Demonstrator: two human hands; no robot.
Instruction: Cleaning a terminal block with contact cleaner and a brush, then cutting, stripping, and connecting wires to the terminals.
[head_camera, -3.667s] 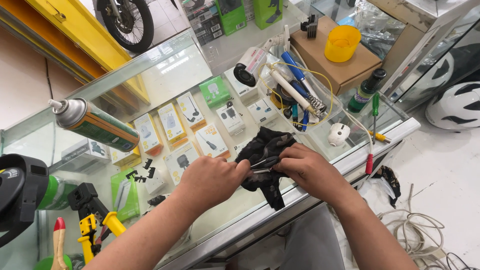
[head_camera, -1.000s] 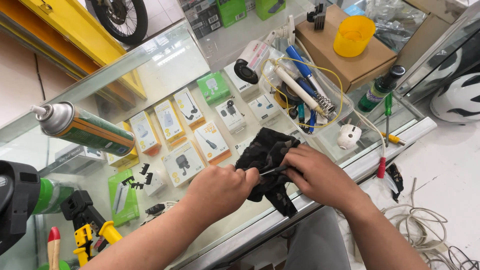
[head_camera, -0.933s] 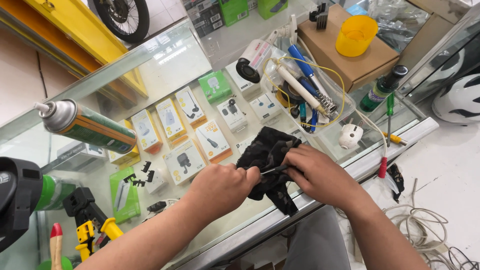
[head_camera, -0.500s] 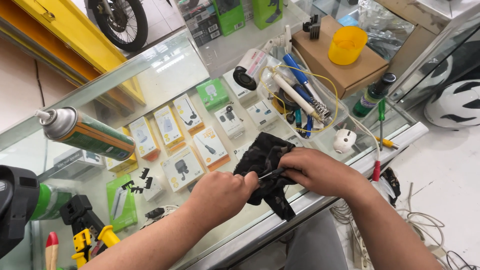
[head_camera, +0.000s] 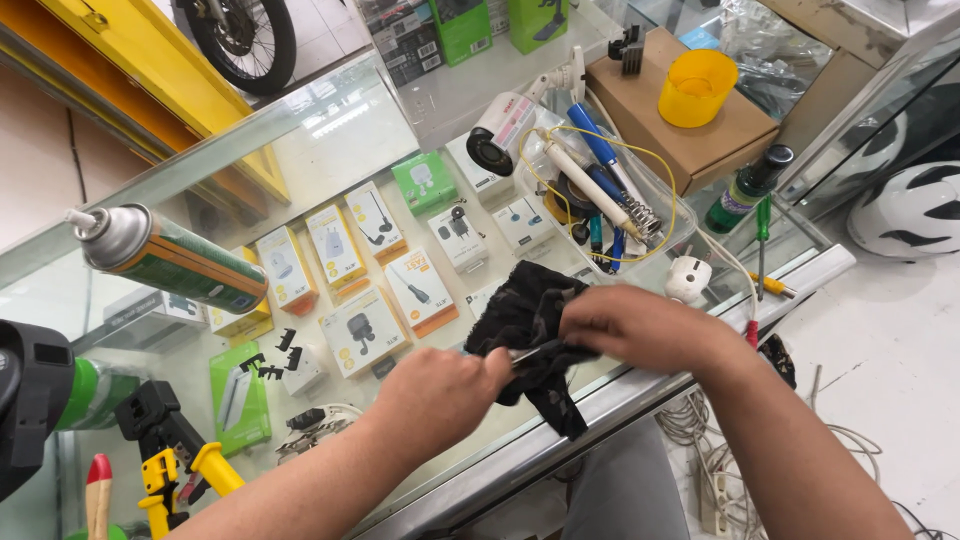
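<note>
While the left hand (head_camera: 440, 385) closes its fingers round the near end of a thin metal tool (head_camera: 530, 352), its shaft runs rightward into the black cloth (head_camera: 525, 320) that the right hand (head_camera: 640, 330) pinches shut above the glass bench (head_camera: 400, 120).

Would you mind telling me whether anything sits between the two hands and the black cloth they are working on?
Nothing visible does. The left hand and the right hand both touch the black cloth directly, with a thin tool pinched between them over the glass counter.
</note>
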